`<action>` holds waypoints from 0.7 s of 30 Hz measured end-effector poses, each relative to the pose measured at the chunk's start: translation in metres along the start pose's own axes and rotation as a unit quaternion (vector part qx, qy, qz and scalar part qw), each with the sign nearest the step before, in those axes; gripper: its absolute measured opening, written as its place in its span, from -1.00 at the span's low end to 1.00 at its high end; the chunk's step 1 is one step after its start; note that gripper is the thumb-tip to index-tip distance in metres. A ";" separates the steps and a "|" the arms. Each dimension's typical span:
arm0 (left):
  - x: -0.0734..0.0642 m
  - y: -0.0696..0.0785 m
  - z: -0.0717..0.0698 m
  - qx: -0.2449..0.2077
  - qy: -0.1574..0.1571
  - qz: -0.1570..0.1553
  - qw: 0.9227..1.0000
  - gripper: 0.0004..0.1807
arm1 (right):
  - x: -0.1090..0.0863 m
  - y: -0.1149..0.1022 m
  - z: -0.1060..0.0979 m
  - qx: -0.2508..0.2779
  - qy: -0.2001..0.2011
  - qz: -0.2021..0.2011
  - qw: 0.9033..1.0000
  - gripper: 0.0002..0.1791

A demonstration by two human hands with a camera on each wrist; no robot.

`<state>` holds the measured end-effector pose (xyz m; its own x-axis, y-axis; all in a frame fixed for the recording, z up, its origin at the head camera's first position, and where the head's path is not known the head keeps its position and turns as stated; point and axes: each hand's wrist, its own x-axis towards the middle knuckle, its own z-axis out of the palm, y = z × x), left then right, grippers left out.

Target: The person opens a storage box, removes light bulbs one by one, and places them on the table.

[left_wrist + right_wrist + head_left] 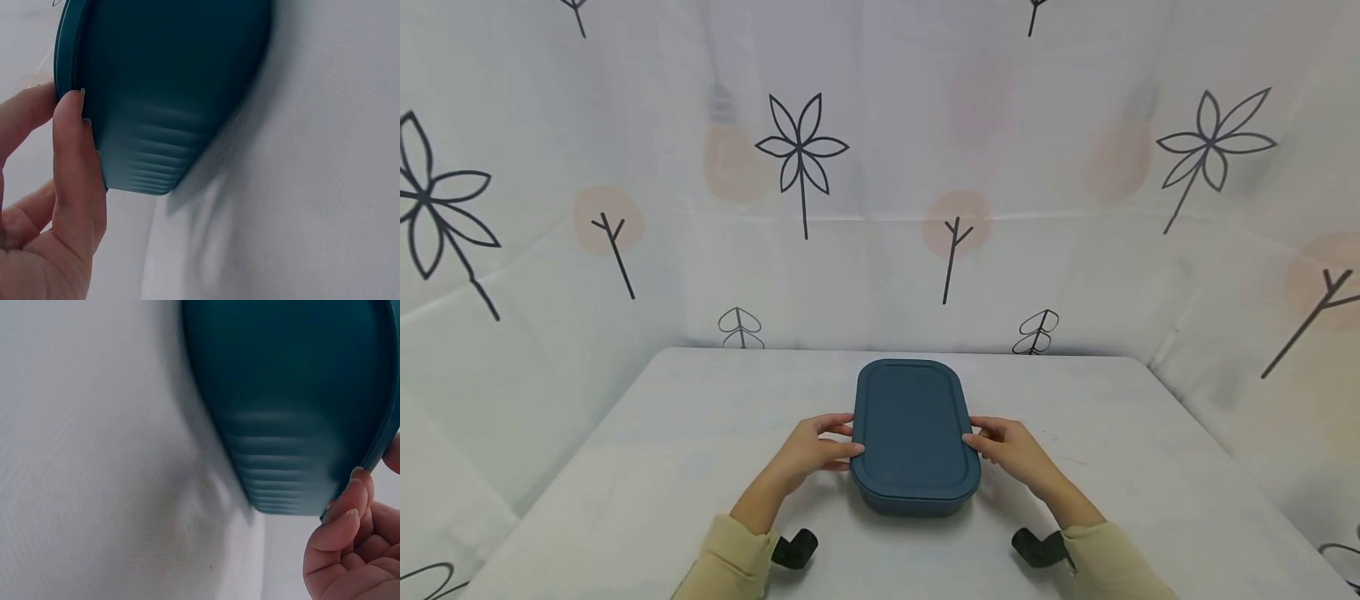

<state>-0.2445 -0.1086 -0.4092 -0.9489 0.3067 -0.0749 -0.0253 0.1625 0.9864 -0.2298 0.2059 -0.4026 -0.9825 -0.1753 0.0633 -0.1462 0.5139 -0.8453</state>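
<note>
On the white bench (700,442), the blue lidded box (916,429) sits btwn L hand (808,450) and R hand (1011,450), approx. equally near, each pinching one long side, its long axis running fwd.

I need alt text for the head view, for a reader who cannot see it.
A dark blue lidded box sits on a white table, a person's left hand and right hand holding its two long sides. Behind hangs a pale cloth with drawn plants and faint orange spots.
</note>
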 end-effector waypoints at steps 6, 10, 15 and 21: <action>-0.001 0.002 0.001 0.006 0.007 -0.006 1.000 -0.25 | 0.001 -0.001 0.000 0.000 -0.001 0.006 1.000 -0.45; -0.001 0.004 0.001 0.005 0.008 -0.007 1.000 -0.25 | 0.000 -0.004 0.000 -0.003 0.000 0.011 1.000 -0.45; -0.001 0.005 0.000 0.004 0.006 -0.006 1.000 -0.25 | 0.000 -0.007 -0.001 0.005 -0.002 0.008 1.000 -0.45; -0.003 0.009 0.000 0.009 0.008 -0.008 1.000 -0.27 | 0.002 -0.008 -0.003 0.009 -0.003 0.002 1.000 -0.46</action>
<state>-0.2420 -0.1082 -0.3996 -0.9535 0.2880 -0.0889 -0.0356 0.1853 0.9820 -0.2311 0.2040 -0.3941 -0.9822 -0.1788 0.0576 -0.1409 0.4986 -0.8553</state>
